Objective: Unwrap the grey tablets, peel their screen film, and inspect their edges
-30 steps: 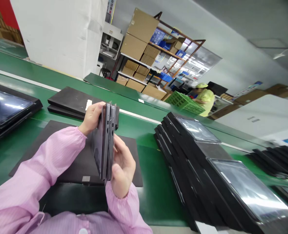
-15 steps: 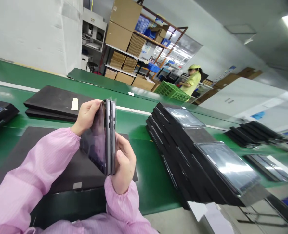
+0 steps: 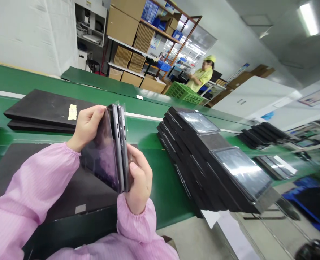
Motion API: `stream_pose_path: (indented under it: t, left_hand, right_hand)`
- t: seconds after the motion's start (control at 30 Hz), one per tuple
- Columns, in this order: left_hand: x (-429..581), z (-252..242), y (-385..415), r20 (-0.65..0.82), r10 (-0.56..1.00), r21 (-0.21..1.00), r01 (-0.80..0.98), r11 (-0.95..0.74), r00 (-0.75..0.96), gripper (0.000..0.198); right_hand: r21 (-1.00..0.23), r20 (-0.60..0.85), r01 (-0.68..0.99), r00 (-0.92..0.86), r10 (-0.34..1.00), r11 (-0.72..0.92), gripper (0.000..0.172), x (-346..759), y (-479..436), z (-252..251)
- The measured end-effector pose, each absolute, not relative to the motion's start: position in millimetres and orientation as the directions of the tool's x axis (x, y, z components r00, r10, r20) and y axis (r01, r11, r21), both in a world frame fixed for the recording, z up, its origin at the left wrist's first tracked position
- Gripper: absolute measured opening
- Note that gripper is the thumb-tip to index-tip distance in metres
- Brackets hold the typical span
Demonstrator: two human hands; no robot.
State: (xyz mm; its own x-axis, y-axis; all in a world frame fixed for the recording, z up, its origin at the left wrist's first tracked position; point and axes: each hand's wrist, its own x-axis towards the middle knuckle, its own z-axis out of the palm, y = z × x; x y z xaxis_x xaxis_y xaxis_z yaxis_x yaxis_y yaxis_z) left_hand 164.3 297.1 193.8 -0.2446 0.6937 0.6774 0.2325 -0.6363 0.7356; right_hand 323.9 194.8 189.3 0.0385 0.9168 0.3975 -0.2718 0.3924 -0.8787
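Two thin tablet-like devices [image 3: 117, 148] in clear film are held upright, face to face, edges toward me. My left hand [image 3: 87, 127] grips their upper left side, thumb at the top edge. My right hand [image 3: 139, 177] is wrapped round the lower right side. Ports show along the narrow edges. Beneath them lies a large black foam sheet [image 3: 59, 195] with a small grey label. Behind my left hand are stacked black foam pieces [image 3: 40, 108] bearing a yellowish note [image 3: 72, 112].
Right of my hands stands a tall stack of black foam trays [image 3: 187, 155] with film-covered devices [image 3: 241, 169] on top. More trays [image 3: 263, 134] lie farther right on the green table [image 3: 160, 180]. A person in yellow [image 3: 203, 77] stands beyond, by a green crate [image 3: 183, 93].
The view has shifted rightward, so the table items appear farther left. Both hands keep their hold, and the devices' edges are slightly more apart at the top. The person in yellow has moved an arm.
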Motion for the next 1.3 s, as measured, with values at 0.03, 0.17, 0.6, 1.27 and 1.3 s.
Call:
stream_pose_path:
  t: [0.03, 0.17, 0.6, 1.27, 1.3]
  left_hand:
    - [164, 194, 297, 0.678, 0.694, 0.735, 0.23, -0.637, -0.244, 0.061]
    - [164, 194, 298, 0.691, 0.682, 0.723, 0.223, -0.654, -0.241, 0.061]
    - [162, 192, 302, 0.772, 0.609, 0.636, 0.215, -0.741, -0.183, 0.06]
    - [165, 193, 307, 0.831, 0.529, 0.557, 0.274, -0.784, -0.174, 0.056]
    - [165, 192, 307, 0.829, 0.531, 0.559, 0.272, -0.783, -0.174, 0.056]
  right_hand:
    - [-0.878, 0.393, -0.289, 0.02, 0.919, 0.382, 0.036, 326, 195, 188]
    - [-0.9, 0.358, -0.32, -0.153, 0.921, 0.297, 0.043, 341, 198, 182]
    - [-0.946, 0.286, -0.262, -0.4, 0.871, 0.19, 0.067, 368, 202, 179]
    - [-0.922, 0.345, -0.31, -0.383, 0.857, 0.232, 0.058, 366, 204, 178]
    - [-0.923, 0.351, -0.293, -0.38, 0.856, 0.248, 0.058, 366, 204, 179]
